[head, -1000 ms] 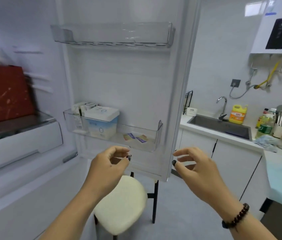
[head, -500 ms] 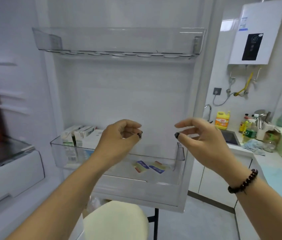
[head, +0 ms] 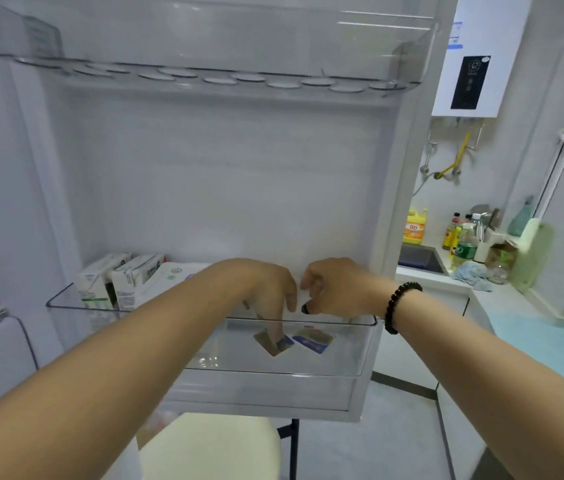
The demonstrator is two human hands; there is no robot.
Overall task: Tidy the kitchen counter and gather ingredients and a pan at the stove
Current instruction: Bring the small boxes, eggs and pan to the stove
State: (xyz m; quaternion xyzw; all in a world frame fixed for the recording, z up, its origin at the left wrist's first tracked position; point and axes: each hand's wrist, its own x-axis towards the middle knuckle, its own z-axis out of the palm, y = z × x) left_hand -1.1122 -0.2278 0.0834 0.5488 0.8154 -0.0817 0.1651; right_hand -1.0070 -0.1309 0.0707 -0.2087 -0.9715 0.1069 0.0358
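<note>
In the door bin [head: 360, 344], left grip [head: 270, 289] on packet [head: 275, 342]

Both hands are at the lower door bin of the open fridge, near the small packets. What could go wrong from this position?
1. The left hand reaches into the door bin with fingers on a flat packet. A flat packet may be hard to pinch and could slide away.
2. The right hand is crowded against the left over the bin rim, so they may get in each other's way.
3. The stool stands under the door and could trip the person.
</note>
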